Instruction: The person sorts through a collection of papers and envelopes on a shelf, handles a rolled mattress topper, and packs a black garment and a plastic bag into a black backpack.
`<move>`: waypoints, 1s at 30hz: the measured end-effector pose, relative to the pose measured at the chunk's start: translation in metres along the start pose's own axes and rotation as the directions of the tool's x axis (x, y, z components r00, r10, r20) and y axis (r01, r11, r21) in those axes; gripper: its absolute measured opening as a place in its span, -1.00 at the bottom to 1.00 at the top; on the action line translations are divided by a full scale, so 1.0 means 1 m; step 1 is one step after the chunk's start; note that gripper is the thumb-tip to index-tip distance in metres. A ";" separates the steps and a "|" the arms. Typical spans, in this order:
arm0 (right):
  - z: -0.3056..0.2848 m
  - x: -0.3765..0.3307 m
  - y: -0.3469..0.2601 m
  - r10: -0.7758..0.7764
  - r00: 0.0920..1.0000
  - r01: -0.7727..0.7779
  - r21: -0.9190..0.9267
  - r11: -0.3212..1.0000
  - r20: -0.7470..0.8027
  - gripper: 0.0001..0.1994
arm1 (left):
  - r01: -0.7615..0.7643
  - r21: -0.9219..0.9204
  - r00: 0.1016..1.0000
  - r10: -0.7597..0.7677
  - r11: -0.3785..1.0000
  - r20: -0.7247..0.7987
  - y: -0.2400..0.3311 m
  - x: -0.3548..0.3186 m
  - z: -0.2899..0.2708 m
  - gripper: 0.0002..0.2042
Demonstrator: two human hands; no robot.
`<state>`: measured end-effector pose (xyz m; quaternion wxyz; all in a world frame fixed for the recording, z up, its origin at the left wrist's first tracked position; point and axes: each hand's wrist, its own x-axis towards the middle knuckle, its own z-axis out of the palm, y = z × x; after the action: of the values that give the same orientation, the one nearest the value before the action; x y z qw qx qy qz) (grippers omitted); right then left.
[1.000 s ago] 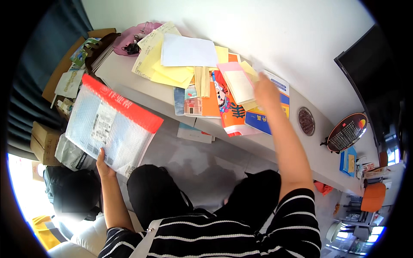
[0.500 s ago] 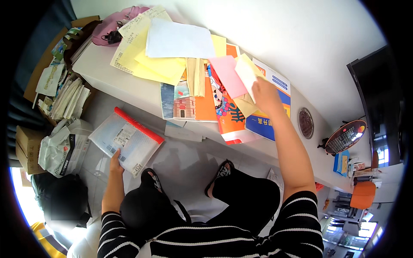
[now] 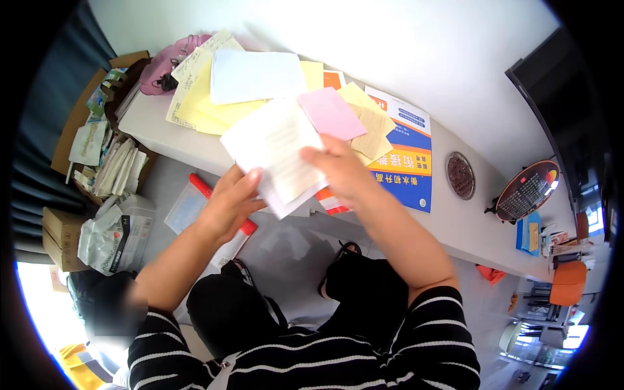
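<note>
In front of the table I hold a small stack of white papers (image 3: pixel 273 153), the top sheet faintly lined. My right hand (image 3: pixel 338 170) grips their right edge, thumb on top. The fingers of my left hand (image 3: pixel 229 203) are curled at their lower left edge, thumb over the paper. Just beyond the right hand lie a pink paper (image 3: pixel 333 114) and tan and yellow papers (image 3: pixel 372 127). Partly hidden below my left forearm is a clear bubble-wrap pouch (image 3: pixel 187 207) with a red edge; what it rests on cannot be made out.
The long pale table (image 3: pixel 455 237) bears yellow sheets (image 3: pixel 201 110), a white sheet stack (image 3: pixel 257 75), a blue-and-orange book (image 3: pixel 406 179), a round brown plate (image 3: pixel 460 175) and a pink bag (image 3: pixel 170 62). At left stand a box of papers (image 3: pixel 117 162), a white plastic bag (image 3: pixel 117 237) and a carton (image 3: pixel 65 231).
My left hand has let go of the bubble-wrap pouch and moved up to the papers. My right hand has come left and nearer from the pale yellow paper, and now holds white papers.
</note>
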<state>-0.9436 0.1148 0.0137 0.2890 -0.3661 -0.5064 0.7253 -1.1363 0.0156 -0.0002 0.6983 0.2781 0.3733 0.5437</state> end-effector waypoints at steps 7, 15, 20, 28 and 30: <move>-0.075 0.037 -0.022 -0.304 0.923 -0.045 -0.854 0.518 -0.234 -0.45 | -0.027 -0.236 0.933 -0.060 0.971 -0.354 -0.003 0.045 0.033 -0.60; -0.103 0.075 -0.027 -0.173 0.917 -0.377 -0.922 -0.090 -0.359 -0.16 | -0.060 -0.260 0.926 -0.043 0.964 -0.375 -0.026 0.049 0.021 -0.60; -0.128 0.085 -0.014 -0.101 0.940 -0.314 -0.941 0.127 -0.327 -0.20 | 0.011 -0.222 0.912 -0.101 0.975 -0.397 -0.032 0.048 0.022 -0.61; -0.121 0.079 -0.029 -0.108 0.868 -0.487 -0.873 0.011 -0.485 -0.21 | 0.013 -0.271 0.928 -0.112 0.962 -0.355 -0.032 0.048 0.014 -0.62; -0.124 0.078 -0.030 -0.156 0.866 -0.475 -0.879 0.044 -0.476 -0.23 | 0.016 -0.278 0.928 -0.118 0.960 -0.353 -0.030 0.048 0.015 -0.62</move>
<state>-0.8842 0.2505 -0.0039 -0.0188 -0.6745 -0.7312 0.1003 -1.1014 0.0541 -0.0261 0.6661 0.0608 0.4285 0.6075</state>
